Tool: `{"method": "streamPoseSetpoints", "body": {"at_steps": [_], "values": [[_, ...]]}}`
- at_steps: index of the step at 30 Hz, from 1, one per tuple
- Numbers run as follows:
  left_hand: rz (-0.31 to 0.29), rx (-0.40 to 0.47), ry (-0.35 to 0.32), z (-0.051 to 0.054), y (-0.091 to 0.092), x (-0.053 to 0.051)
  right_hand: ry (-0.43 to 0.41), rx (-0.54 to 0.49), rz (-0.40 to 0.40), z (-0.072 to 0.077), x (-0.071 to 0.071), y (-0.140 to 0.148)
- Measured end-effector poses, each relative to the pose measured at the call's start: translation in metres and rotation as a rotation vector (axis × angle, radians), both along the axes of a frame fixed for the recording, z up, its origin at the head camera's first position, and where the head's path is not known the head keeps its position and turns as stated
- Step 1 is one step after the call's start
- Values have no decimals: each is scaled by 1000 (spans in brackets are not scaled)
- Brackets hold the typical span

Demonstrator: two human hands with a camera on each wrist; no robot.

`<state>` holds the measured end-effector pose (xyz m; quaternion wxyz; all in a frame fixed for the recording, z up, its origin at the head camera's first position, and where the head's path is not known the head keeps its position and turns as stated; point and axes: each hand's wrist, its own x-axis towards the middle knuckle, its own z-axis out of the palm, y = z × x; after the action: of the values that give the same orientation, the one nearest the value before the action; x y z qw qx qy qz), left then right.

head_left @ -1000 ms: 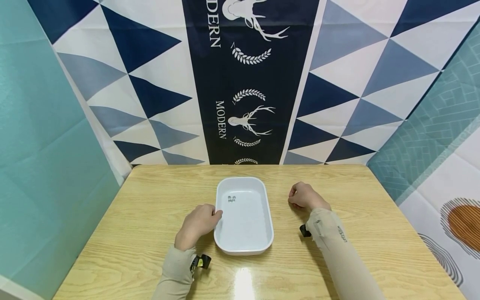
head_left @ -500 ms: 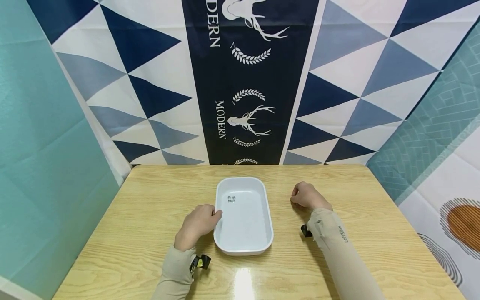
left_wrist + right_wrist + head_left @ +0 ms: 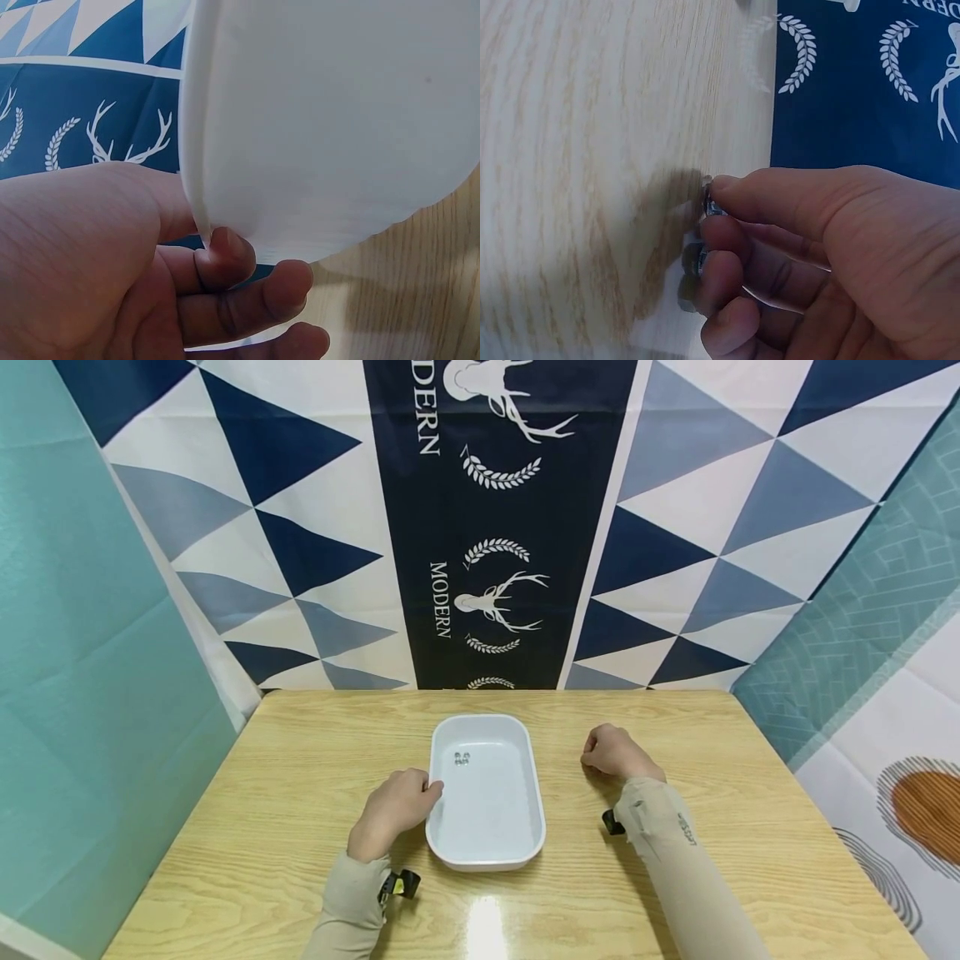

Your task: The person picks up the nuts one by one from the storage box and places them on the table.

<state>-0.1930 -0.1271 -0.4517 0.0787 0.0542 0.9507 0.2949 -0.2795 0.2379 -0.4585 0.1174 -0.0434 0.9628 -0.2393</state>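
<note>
A white rectangular tray (image 3: pixel 489 806) stands on the table. My left hand (image 3: pixel 397 806) grips its left rim; in the left wrist view the tray's wall (image 3: pixel 337 112) lies between thumb and curled fingers. Inside the tray, towards its far left, sit several small shiny pieces (image 3: pixel 462 758), their kind too small to tell. Right of the tray, my right hand (image 3: pixel 615 753) is low over the tabletop. In the right wrist view its thumb and forefinger pinch a small shiny, glassy silver piece (image 3: pixel 715 205), mostly hidden by the fingers. Another shiny bit (image 3: pixel 702 259) shows beside the middle fingers.
The wooden table (image 3: pixel 300 760) ends at a patterned cloth backdrop (image 3: pixel 495 527) with deer heads and triangles. Teal hangings (image 3: pixel 97 652) close off the left side. A black wrist camera (image 3: pixel 407 883) sits at the left wrist, another camera (image 3: pixel 612 822) at the right.
My right hand has shifted slightly to the right since a second ago and then stayed put. The left hand and the tray look the same.
</note>
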Motion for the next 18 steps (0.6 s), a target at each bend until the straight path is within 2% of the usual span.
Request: {"method": "streamPoseSetpoints", "body": {"at_steps": [9, 13, 18], "values": [[0, 9, -14, 0, -2, 2, 4, -29, -15, 6, 0, 1], [2, 6, -7, 1, -2, 2, 4, -63, -10, 14, -1, 3], [-4, 1, 0, 1, -2, 1, 17, -56, 30, 29, -3, 6]]}}
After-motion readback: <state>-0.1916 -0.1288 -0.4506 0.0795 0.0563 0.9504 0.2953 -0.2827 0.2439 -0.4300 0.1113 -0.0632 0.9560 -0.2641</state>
